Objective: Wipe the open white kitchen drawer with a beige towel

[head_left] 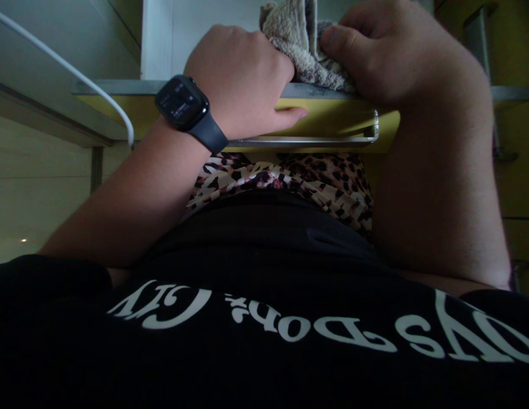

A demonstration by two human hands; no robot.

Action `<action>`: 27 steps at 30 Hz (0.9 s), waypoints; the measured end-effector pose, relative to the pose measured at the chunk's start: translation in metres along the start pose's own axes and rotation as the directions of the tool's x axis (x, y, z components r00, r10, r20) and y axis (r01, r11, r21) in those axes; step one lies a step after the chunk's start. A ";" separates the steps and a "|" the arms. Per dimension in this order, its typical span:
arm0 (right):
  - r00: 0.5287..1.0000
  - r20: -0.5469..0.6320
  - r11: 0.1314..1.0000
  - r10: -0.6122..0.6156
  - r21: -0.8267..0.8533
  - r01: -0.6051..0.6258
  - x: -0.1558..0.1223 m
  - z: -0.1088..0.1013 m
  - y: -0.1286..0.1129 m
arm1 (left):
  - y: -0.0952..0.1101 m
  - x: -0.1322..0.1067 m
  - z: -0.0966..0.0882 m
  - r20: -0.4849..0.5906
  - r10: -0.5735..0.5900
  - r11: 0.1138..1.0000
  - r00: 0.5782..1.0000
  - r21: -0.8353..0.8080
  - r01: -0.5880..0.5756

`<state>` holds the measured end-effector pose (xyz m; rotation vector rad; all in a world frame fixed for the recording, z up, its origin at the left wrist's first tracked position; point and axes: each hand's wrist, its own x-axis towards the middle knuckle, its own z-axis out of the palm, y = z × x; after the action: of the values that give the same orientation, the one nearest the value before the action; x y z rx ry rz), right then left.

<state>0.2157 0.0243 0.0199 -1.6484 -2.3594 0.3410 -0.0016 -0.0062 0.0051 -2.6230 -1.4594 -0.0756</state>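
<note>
The camera looks straight down my own body. My left hand (242, 79), with a black smartwatch (183, 105) on the wrist, is closed over the edge of a counter (119, 86), its fingers curled over the yellow drawer front (332, 116) beneath. My right hand (387, 51) grips a beige, worn cloth (298, 42) that lies bunched on the counter edge between the two hands. The thumb presses on the cloth; the other fingers are hidden.
A metal bar handle (307, 140) runs along the drawer front. A white cable (68, 68) crosses the counter at left. Yellow cabinet fronts (515, 170) stand at right and pale floor tiles (29, 187) at left. My black printed shirt (264, 318) fills the lower view.
</note>
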 end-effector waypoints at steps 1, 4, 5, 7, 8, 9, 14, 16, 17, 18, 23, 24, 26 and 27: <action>1.000 -0.002 1.000 -0.001 0.005 0.001 0.000 0.000 0.000 | 0.000 0.000 0.000 0.002 -0.002 1.000 1.000 0.001 0.002; 1.000 -0.008 1.000 -0.013 0.005 0.013 0.000 0.000 0.000 | 0.000 0.000 0.000 0.010 -0.007 1.000 1.000 0.006 0.007; 1.000 -0.008 1.000 -0.011 0.005 0.011 0.000 0.000 0.000 | 0.000 0.000 0.000 0.013 -0.008 1.000 1.000 0.007 0.008; 1.000 -0.007 1.000 -0.009 0.001 0.009 0.001 0.000 0.000 | 0.000 0.000 0.000 0.020 -0.009 1.000 1.000 0.006 0.009; 1.000 -0.007 1.000 -0.008 0.000 0.008 0.001 0.000 0.000 | 0.000 0.000 0.000 0.019 -0.010 1.000 1.000 0.008 0.010; 1.000 -0.007 1.000 -0.009 -0.001 0.009 0.000 0.000 0.000 | 0.000 0.000 0.000 0.018 -0.010 1.000 1.000 0.011 0.010; 1.000 0.001 1.000 -0.029 0.009 0.029 0.001 -0.001 0.000 | 0.001 0.000 -0.001 0.004 0.004 1.000 1.000 0.022 -0.004; 1.000 0.000 1.000 -0.021 0.011 0.021 0.001 -0.001 0.000 | 0.001 0.000 -0.001 -0.008 0.019 1.000 1.000 0.015 -0.018; 1.000 0.000 1.000 -0.012 0.013 0.012 0.001 -0.002 -0.001 | 0.001 0.000 -0.001 -0.013 0.024 1.000 1.000 0.012 -0.024; 1.000 0.001 1.000 -0.003 0.016 0.003 0.001 -0.002 -0.001 | 0.000 -0.001 0.000 -0.017 0.027 1.000 0.999 0.011 -0.027; 1.000 -0.003 1.000 0.002 0.013 -0.002 0.000 -0.001 -0.002 | 0.001 -0.001 -0.001 -0.016 0.023 1.000 1.000 0.008 -0.023; 1.000 0.001 1.000 -0.001 0.010 0.001 0.000 -0.001 -0.001 | 0.001 -0.001 -0.001 -0.018 0.024 1.000 1.000 0.004 -0.024; 1.000 0.002 1.000 -0.010 0.010 0.010 0.000 0.000 0.000 | 0.001 -0.001 -0.001 -0.025 0.025 1.000 0.999 -0.005 -0.025; 1.000 0.002 1.000 -0.015 0.012 0.015 0.001 0.000 0.000 | 0.001 0.000 -0.002 -0.027 0.025 1.000 0.999 -0.010 -0.025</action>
<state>0.2155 0.0249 0.0195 -1.6249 -2.3655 0.3537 -0.0006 -0.0076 0.0064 -2.6368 -1.4213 -0.1154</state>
